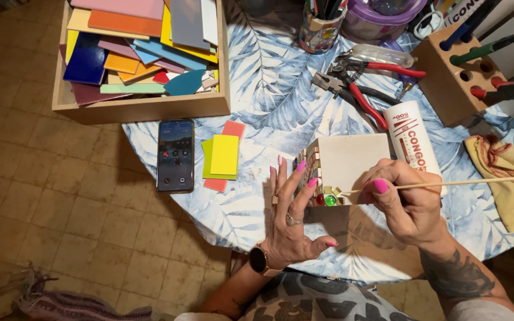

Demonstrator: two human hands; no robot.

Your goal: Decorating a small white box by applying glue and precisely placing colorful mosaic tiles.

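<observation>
A: How is the box point(346, 163) supported?
B: Near the table point(269, 89) front edge, steadied by the open left hand point(290, 217).
A: And the right hand point(408, 205)?
B: A thin stick point(477, 182) is pinched, tip at the tiles point(328, 199).

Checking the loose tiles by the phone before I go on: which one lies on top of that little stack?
The bright yellow tile. It shows whole, covering most of the lime-green tile under it, while the coral tile at the bottom peeks out only at two corners.
</observation>
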